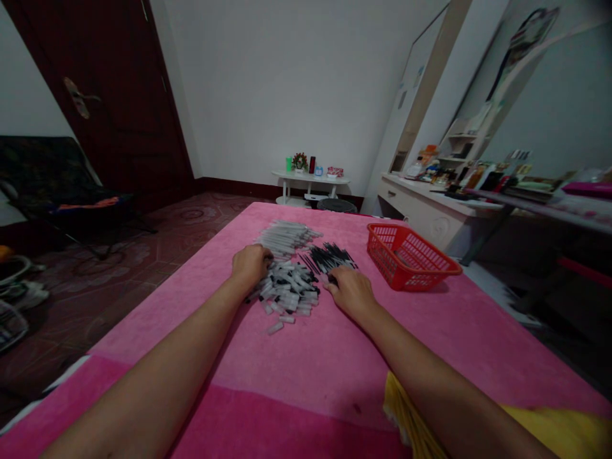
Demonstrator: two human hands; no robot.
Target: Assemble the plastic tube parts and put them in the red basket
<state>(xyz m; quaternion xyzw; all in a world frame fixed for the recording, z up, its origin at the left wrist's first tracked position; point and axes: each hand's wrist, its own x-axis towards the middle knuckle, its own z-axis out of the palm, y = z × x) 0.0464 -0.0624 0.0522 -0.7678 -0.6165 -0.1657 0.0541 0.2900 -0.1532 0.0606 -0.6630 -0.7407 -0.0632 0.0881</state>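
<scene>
Hands rest on the pink tabletop (430,331): left hand (251,264) curls over the capped pieces (289,292), grip unclear; right hand (351,291) lies flat, released, beside black sticks (329,255). The red basket (411,275) looks empty; little seems done.

No lettering can be read; the wall poster (526,35) and dresser bottles (478,173) are too blurred

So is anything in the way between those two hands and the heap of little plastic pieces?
Nothing visible. The left hand rests on the heap of short clear-and-black plastic pieces on the pink cloth, and the right hand touches its right edge, by the thin black sticks.
</scene>
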